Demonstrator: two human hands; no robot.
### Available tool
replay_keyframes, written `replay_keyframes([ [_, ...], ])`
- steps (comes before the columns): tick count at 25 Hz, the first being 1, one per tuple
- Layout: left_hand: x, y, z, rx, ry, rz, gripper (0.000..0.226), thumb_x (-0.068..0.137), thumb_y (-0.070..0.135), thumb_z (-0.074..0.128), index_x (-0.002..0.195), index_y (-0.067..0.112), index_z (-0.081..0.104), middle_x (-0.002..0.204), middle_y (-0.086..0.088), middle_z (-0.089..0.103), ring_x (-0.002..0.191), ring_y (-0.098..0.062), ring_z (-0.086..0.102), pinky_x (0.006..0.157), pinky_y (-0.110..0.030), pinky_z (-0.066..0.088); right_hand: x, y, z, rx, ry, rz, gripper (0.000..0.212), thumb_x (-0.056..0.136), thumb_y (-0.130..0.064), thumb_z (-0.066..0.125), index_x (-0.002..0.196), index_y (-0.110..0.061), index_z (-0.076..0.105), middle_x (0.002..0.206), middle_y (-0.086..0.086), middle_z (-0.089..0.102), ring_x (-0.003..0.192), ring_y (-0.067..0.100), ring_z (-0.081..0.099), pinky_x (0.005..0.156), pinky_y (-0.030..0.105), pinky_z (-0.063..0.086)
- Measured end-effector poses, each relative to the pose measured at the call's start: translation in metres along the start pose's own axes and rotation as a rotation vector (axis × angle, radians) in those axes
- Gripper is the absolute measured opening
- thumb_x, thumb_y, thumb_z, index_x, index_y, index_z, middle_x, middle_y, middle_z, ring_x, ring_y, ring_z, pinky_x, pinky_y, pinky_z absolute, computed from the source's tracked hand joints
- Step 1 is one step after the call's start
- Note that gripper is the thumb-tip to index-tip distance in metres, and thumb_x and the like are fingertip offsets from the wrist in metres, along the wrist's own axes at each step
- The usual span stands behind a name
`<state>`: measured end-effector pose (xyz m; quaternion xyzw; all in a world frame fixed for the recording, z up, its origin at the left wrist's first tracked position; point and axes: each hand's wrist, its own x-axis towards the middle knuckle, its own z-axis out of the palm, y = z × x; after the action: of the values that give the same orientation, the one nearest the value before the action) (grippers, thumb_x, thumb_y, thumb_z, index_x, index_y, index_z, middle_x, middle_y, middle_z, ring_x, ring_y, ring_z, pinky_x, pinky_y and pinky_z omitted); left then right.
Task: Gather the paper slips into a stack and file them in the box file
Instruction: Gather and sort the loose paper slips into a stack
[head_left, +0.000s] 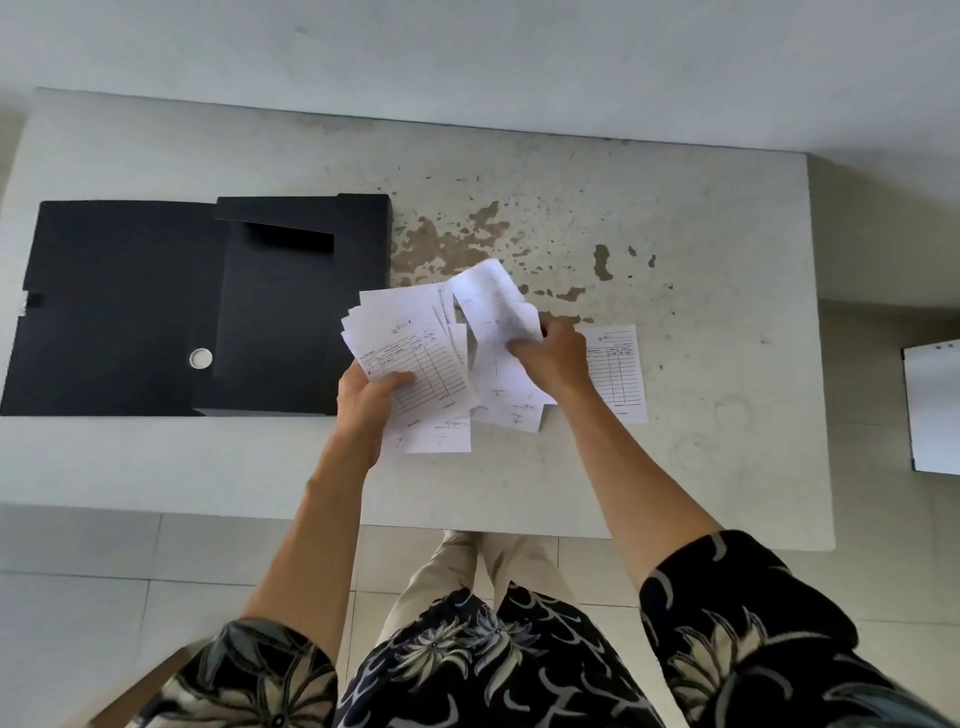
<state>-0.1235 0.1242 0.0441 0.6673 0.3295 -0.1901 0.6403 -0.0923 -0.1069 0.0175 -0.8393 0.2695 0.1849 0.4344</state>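
Note:
A black box file lies open on the left of the worn white table, its lid folded out to the left. My left hand holds a fanned bunch of white printed paper slips just right of the box. My right hand grips one curled slip lifted beside that bunch. More slips lie flat under and between my hands. A single slip rests on the table to the right of my right hand.
The table's near edge runs just below the slips, with tiled floor and my legs beneath. A white board-like object stands off the table at the far right. A grey wall rises behind the table.

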Motion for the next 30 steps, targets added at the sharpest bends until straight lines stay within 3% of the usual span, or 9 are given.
replay_keyframes([
  [4, 0.003, 0.003, 0.018, -0.118, -0.211, -0.141, 0.030, 0.093, 0.006, 0.068, 0.123, 0.004, 0.068, 0.112, -0.005, 0.076, 0.102, -0.026, 0.071, 0.084, -0.038, 0.058, -0.024, -0.002, -0.018, 0.379, -0.256, -0.001, 0.028, 0.083, -0.017, 0.081, 0.110, -0.013, 0.075, 0.101, 0.006, 0.080, 0.093, 0.025, 0.077, 0.078, 0.039, 0.064],
  [8, 0.003, 0.000, 0.051, -0.118, -0.295, -0.169, 0.024, 0.094, -0.001, 0.066, 0.117, 0.005, 0.068, 0.111, -0.007, 0.075, 0.105, -0.029, 0.070, 0.084, -0.037, 0.058, -0.035, 0.005, -0.023, 0.579, -0.393, -0.001, 0.022, 0.096, -0.017, 0.064, 0.108, -0.003, 0.075, 0.105, 0.018, 0.078, 0.095, 0.029, 0.077, 0.082, 0.041, 0.061],
  [11, 0.004, -0.004, 0.064, -0.066, -0.264, -0.133, 0.025, 0.090, -0.009, 0.067, 0.107, 0.009, 0.069, 0.108, -0.005, 0.075, 0.105, -0.029, 0.070, 0.093, -0.043, 0.056, -0.027, 0.030, -0.025, 0.447, -0.027, 0.066, 0.061, 0.102, -0.054, 0.039, 0.099, -0.004, 0.074, 0.100, 0.019, 0.075, 0.093, 0.027, 0.070, 0.087, 0.040, 0.051],
  [14, 0.008, -0.010, 0.073, -0.019, -0.155, -0.112, 0.041, 0.085, -0.009, 0.073, 0.122, 0.005, 0.063, 0.116, -0.009, 0.073, 0.111, -0.032, 0.068, 0.099, -0.049, 0.054, -0.023, 0.075, -0.033, -0.111, 0.548, 0.273, 0.055, 0.092, -0.061, 0.057, 0.119, -0.014, 0.064, 0.126, 0.013, 0.060, 0.118, 0.033, 0.051, 0.098, 0.046, 0.040],
  [16, 0.010, -0.012, 0.078, -0.004, -0.123, -0.110, 0.051, 0.081, -0.010, 0.075, 0.128, 0.005, 0.060, 0.118, -0.009, 0.072, 0.110, -0.032, 0.067, 0.098, -0.050, 0.054, -0.024, 0.097, -0.033, -0.246, 0.541, 0.270, 0.064, 0.080, -0.057, 0.075, 0.126, -0.015, 0.059, 0.132, 0.013, 0.052, 0.123, 0.036, 0.045, 0.098, 0.047, 0.038],
  [20, 0.010, -0.011, 0.090, 0.058, -0.054, -0.119, 0.043, 0.085, -0.009, 0.072, 0.124, 0.005, 0.063, 0.107, -0.002, 0.071, 0.099, -0.026, 0.067, 0.096, -0.044, 0.054, -0.018, 0.102, -0.040, -0.082, 0.505, 0.235, 0.058, 0.073, -0.046, 0.085, 0.120, -0.019, 0.064, 0.128, 0.007, 0.057, 0.125, 0.031, 0.047, 0.099, 0.044, 0.037],
  [26, 0.012, -0.008, 0.099, 0.219, -0.003, -0.083, 0.043, 0.092, 0.004, 0.069, 0.133, 0.011, 0.057, 0.122, -0.005, 0.066, 0.113, -0.029, 0.062, 0.093, -0.040, 0.052, -0.004, 0.101, -0.077, 0.068, 0.340, 0.171, 0.036, 0.077, -0.018, 0.084, 0.109, -0.015, 0.067, 0.086, -0.001, 0.063, 0.086, 0.023, 0.067, 0.084, 0.036, 0.057],
  [28, 0.012, -0.007, 0.101, 0.245, 0.002, -0.058, 0.047, 0.093, 0.004, 0.068, 0.137, 0.014, 0.055, 0.127, -0.005, 0.065, 0.115, -0.027, 0.062, 0.093, -0.040, 0.053, -0.004, 0.098, -0.081, -0.013, 0.312, 0.126, 0.037, 0.077, -0.028, 0.085, 0.107, -0.015, 0.068, 0.103, 0.004, 0.062, 0.089, 0.018, 0.060, 0.085, 0.037, 0.058],
  [30, 0.011, -0.008, 0.102, 0.248, 0.015, -0.037, 0.048, 0.094, 0.003, 0.066, 0.139, 0.014, 0.053, 0.126, -0.003, 0.064, 0.114, -0.025, 0.061, 0.094, -0.039, 0.053, -0.009, 0.093, -0.072, -0.108, 0.285, 0.152, 0.064, 0.071, -0.054, 0.085, 0.118, -0.018, 0.059, 0.117, 0.004, 0.056, 0.104, 0.019, 0.054, 0.085, 0.038, 0.054],
])
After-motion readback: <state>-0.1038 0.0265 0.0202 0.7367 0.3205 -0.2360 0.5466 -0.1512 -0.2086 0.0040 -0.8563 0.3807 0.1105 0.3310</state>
